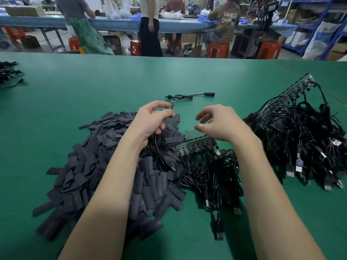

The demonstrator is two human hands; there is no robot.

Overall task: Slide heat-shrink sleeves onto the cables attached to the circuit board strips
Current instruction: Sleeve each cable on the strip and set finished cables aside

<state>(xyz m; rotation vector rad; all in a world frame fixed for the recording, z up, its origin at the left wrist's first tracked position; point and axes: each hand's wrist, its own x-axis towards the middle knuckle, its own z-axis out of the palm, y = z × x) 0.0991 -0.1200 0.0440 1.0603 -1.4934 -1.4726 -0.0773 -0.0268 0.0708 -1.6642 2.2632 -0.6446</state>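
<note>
My left hand (153, 121) pinches a small circuit board piece (172, 106) upright, its black cable trailing down under the palm. My right hand (217, 122) hovers just right of it, fingers loosely curved and holding nothing. Below my left arm spreads a big heap of flat dark heat-shrink sleeves (90, 166). A circuit board strip (195, 145) with attached black USB cables (210, 173) lies under my right wrist. A larger bundle of strips and cables (300, 132) lies at the right.
A single finished cable (189, 96) lies on the green table (93, 87) beyond my hands. More black cables (9, 74) sit at the far left edge. Behind the table, people work at a blue bench with orange stools and shelving.
</note>
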